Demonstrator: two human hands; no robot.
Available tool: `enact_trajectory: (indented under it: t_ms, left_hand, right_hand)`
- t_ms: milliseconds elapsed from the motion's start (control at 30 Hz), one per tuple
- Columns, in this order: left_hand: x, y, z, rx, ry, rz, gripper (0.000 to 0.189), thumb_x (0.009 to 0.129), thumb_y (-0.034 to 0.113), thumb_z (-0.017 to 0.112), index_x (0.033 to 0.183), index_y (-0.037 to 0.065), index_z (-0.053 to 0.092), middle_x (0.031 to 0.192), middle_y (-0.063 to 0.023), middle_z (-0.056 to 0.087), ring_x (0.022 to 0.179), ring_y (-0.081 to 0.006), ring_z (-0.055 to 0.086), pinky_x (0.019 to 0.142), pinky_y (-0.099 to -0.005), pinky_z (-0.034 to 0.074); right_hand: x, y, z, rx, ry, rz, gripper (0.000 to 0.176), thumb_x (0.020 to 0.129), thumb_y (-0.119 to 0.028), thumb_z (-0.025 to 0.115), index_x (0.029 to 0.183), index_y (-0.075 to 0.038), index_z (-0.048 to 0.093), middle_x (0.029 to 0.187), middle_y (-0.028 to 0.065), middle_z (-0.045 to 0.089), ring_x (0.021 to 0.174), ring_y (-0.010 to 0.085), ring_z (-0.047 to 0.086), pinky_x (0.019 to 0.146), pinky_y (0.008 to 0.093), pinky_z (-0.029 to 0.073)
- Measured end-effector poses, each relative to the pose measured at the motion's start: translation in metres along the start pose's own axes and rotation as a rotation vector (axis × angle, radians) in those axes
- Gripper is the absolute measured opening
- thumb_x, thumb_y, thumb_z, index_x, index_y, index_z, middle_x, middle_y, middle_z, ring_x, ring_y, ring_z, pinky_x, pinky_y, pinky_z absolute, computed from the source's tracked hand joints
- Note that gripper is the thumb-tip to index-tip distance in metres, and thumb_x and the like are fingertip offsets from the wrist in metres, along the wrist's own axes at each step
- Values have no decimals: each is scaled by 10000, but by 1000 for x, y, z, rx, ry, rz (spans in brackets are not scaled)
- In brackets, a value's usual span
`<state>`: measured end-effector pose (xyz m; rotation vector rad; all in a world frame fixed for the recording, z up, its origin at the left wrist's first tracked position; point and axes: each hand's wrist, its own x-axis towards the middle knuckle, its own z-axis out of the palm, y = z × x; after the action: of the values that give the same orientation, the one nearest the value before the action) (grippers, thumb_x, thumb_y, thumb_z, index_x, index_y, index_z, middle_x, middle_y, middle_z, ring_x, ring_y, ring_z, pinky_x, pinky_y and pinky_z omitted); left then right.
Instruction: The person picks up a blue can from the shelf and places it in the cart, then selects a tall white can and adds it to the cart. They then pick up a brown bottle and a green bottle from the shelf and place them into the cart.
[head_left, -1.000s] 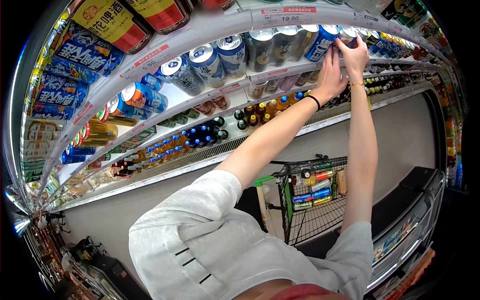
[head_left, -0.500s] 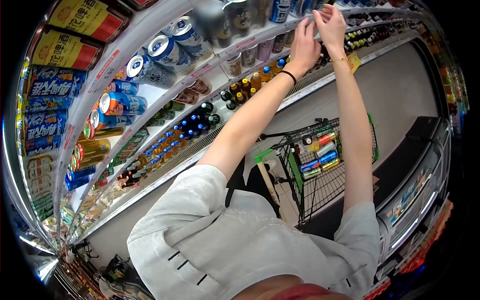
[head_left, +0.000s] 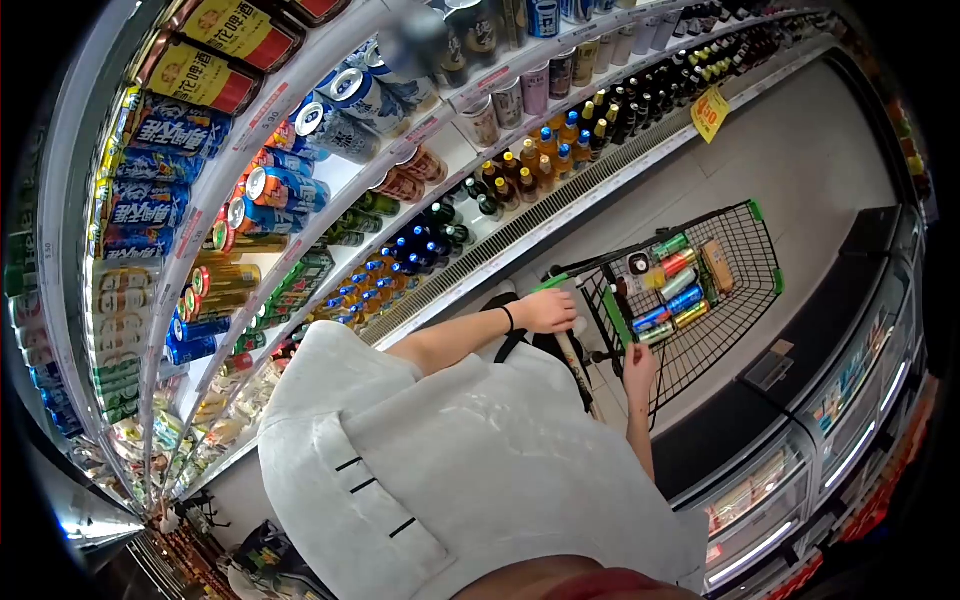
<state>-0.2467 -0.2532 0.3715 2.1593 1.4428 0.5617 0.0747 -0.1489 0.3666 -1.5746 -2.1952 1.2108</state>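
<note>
My left hand (head_left: 549, 312), a black band at its wrist, is at the pale handle (head_left: 573, 352) of a shopping cart, near the green end piece, with its fingers curled over the bar. My right hand (head_left: 638, 366) is beside the near edge of the cart's wire basket (head_left: 700, 365), thumb and fingertips drawn together; I cannot tell what is between them. Inside the basket lie several drink cans, among them a blue can (head_left: 684, 299), and a brown package (head_left: 716, 265).
Curved shelves with drink cans (head_left: 350, 90) and rows of bottles (head_left: 545, 150) rise at the left. A yellow price tag (head_left: 709, 113) hangs from the shelf edge. Glass-fronted cases (head_left: 755, 490) with a black top (head_left: 790, 350) stand at the lower right.
Both hands have come down from the upper shelf, where they were raised close together, to the cart. The view has shifted, showing more of the cart.
</note>
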Motion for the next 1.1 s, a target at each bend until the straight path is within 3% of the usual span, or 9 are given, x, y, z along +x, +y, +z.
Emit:
enact_trajectory:
  t_ms: [100, 167, 267, 300, 433, 667, 767, 933, 1100]
  left_hand:
    - [-7, 4, -3, 146, -289, -22, 426, 924, 526, 625, 860, 109, 682, 804, -85, 678, 827, -331, 672, 794, -448, 513]
    - [8, 4, -11, 183, -542, -20, 495, 758, 585, 769, 926, 121, 729, 829, -110, 732, 827, -348, 721, 734, -483, 552]
    - [23, -11, 11, 304, -715, -41, 321, 729, 416, 804, 902, 146, 786, 852, -114, 755, 862, -334, 741, 768, -461, 586]
    - [28, -8, 16, 327, -721, -134, 314, 738, 411, 793, 886, 133, 798, 881, -121, 767, 875, -331, 747, 780, -450, 594]
    - [33, 15, 1, 315, -714, -197, 283, 763, 367, 762, 875, 111, 806, 906, -130, 778, 900, -329, 755, 796, -442, 609]
    - [36, 22, 2, 322, -783, -216, 245, 763, 289, 746, 896, 89, 793, 951, -142, 773, 910, -322, 753, 815, -435, 607]
    - [35, 14, 10, 303, -766, -172, 225, 774, 303, 741, 891, 117, 790, 943, -140, 771, 897, -339, 748, 806, -440, 603]
    - [68, 6, 8, -322, -821, -73, 227, 835, 296, 725, 923, 86, 730, 834, -130, 746, 770, -344, 704, 738, -406, 568]
    - [141, 20, 63, -573, -450, -319, 254, 948, 254, 638, 991, 7, 681, 847, -119, 730, 755, -248, 692, 727, -376, 549]
  right_hand:
    - [-104, -19, 6, -69, 98, 285, 366, 1051, -363, 560, 1000, -22, 681, 881, 143, 696, 789, 289, 680, 679, 407, 515]
    - [-139, 56, 51, -177, 136, 229, 383, 1063, -380, 508, 991, -54, 697, 856, 159, 702, 780, 319, 690, 666, 428, 525]
    - [-155, 74, 65, -472, 24, 285, 402, 1068, -383, 441, 964, -115, 722, 785, 173, 705, 739, 370, 700, 633, 479, 538]
    - [-158, 72, 63, -649, -137, 380, 399, 1061, -370, 426, 945, -143, 732, 738, 171, 701, 708, 390, 699, 613, 510, 540]
    - [-168, 65, 70, -723, 184, 266, 391, 990, -326, 496, 780, -94, 729, 681, 170, 704, 582, 387, 680, 560, 516, 530]
    - [-177, 81, 77, -648, 292, 198, 484, 986, -308, 488, 614, -80, 696, 605, 180, 671, 536, 404, 657, 575, 514, 534]
    - [-172, 60, 60, -536, 163, 304, 301, 989, -243, 522, 801, -82, 693, 658, 150, 663, 623, 420, 644, 599, 546, 490]
    - [-158, 50, 33, -161, 519, 168, 261, 1029, -193, 519, 936, 3, 663, 930, 185, 689, 889, 364, 668, 771, 462, 522]
    - [-83, 51, -8, 102, 705, 268, 168, 1011, -144, 572, 1020, 10, 640, 989, 156, 660, 907, 326, 648, 815, 413, 517]
